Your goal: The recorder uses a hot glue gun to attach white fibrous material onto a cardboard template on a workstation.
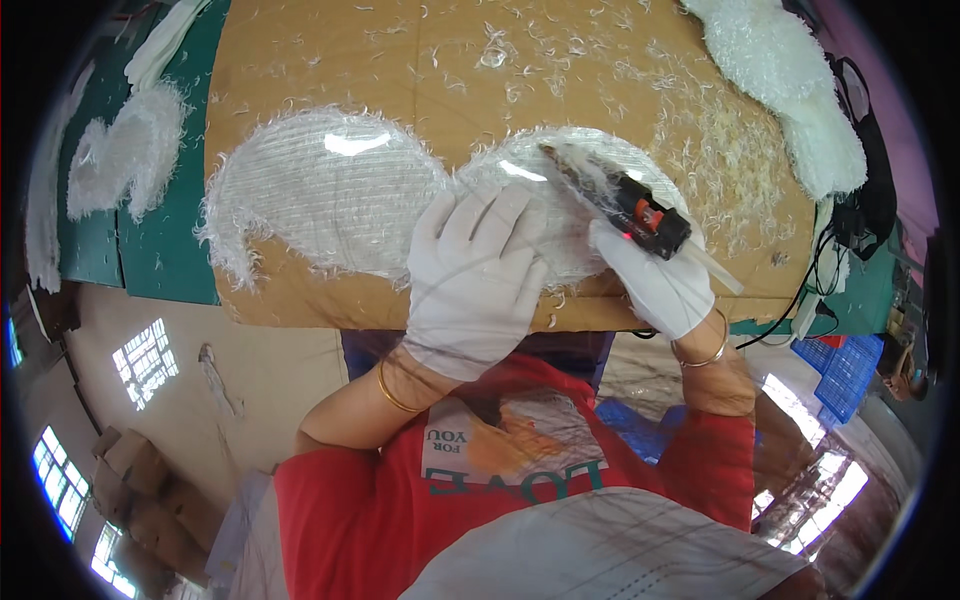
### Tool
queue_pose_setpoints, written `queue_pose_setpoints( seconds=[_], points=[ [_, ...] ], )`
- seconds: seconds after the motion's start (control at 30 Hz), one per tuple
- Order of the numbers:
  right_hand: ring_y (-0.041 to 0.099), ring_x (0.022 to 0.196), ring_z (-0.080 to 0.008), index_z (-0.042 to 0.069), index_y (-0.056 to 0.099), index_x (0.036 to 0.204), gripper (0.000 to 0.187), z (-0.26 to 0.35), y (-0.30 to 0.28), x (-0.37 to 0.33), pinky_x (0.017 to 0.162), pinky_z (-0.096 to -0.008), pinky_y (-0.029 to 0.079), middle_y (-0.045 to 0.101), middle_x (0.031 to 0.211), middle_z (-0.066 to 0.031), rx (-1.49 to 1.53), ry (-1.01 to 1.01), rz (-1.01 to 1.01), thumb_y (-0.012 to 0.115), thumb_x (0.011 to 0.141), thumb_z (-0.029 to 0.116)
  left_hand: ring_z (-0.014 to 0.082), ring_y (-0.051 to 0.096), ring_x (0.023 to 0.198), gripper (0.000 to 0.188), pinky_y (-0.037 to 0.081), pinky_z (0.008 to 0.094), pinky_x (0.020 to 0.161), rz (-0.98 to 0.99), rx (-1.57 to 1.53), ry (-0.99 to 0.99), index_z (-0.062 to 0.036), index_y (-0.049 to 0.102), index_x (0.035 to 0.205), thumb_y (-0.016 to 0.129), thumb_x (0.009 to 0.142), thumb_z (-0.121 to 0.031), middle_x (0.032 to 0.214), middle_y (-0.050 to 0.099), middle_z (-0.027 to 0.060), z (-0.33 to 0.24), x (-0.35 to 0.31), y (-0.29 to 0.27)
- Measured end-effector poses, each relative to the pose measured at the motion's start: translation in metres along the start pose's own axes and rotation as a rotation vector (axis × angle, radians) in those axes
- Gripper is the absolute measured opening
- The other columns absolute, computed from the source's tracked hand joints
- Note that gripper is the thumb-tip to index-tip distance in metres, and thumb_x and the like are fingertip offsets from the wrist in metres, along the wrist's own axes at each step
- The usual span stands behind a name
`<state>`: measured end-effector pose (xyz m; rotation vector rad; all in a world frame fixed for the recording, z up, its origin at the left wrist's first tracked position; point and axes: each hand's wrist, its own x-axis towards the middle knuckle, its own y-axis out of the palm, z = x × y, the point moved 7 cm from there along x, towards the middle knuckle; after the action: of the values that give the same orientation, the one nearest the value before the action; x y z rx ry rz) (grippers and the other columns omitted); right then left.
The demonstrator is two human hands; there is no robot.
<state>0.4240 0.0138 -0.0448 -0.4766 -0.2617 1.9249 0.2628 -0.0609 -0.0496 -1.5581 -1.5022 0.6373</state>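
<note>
A white piece of fabric with fuzzy edges [310, 200] spreads across the cardboard in two rounded lobes. Its upper face looks ribbed and catches bright glare. My left hand [472, 265], in a white glove, lies on the middle of the piece with its fingers stretched out. In a matching glove, my right hand [660, 280] grips a black and orange glue gun [640, 212]. The gun's nozzle points up and left over the right lobe, with white fluff around its front. A pale glue stick [718, 270] juts from its back.
Brown cardboard [330, 50], strewn with white fibre scraps, covers a green table [95, 240]. White fuzzy pieces lie at the left [130, 150] and upper right [785, 90]. A black cable [800, 290] hangs at the right, near a blue plastic basket [850, 375]. Cardboard boxes [150, 490] stand lower left.
</note>
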Motion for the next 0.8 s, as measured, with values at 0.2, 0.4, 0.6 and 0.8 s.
queue_pose_setpoints(
  seconds=[0.2,0.4,0.6,0.8],
  points=[
    [0.066,0.092,-0.0119,-0.002,0.070,0.118,0.026,-0.012,0.001,-0.003,0.083,-0.0272,0.053,0.074,0.106,-0.0051,-0.253,0.174,0.057,0.070,0.094,0.010,0.0316,0.052,0.125,0.047,0.036,0.0503,0.109,0.001,-0.006,-0.035,-0.0066,0.066,0.127,0.070,0.082,-0.020,0.138,0.058,0.0103,-0.001,0.001,-0.001],
    [0.069,0.097,-0.0128,-0.001,0.069,0.124,0.034,-0.025,-0.006,-0.020,0.088,-0.0286,0.055,0.075,0.109,-0.0048,-0.047,0.361,-0.006,0.073,0.094,0.013,0.0329,0.053,0.126,0.046,0.036,0.0516,0.109,-0.030,-0.024,0.000,-0.0058,0.066,0.127,0.070,0.083,-0.021,0.136,0.059,0.0121,0.001,-0.002,-0.001],
    [0.068,0.100,-0.0119,-0.002,0.066,0.129,0.039,-0.029,0.006,-0.021,0.088,-0.0285,0.055,0.074,0.113,-0.0043,-0.145,0.387,-0.069,0.074,0.093,0.010,0.0331,0.052,0.125,0.048,0.037,0.0512,0.108,-0.006,-0.023,-0.009,-0.0049,0.066,0.127,0.071,0.082,-0.020,0.134,0.059,0.0124,0.001,0.001,-0.001],
    [0.066,0.092,-0.0094,-0.002,0.070,0.121,0.034,-0.023,-0.006,-0.030,0.082,-0.0273,0.054,0.073,0.111,-0.0032,-0.058,0.476,-0.184,0.076,0.091,0.013,0.0318,0.052,0.122,0.050,0.039,0.0497,0.104,0.013,0.000,-0.004,-0.0051,0.065,0.128,0.072,0.081,-0.017,0.134,0.059,0.0105,-0.001,0.005,-0.003]
  ],
)
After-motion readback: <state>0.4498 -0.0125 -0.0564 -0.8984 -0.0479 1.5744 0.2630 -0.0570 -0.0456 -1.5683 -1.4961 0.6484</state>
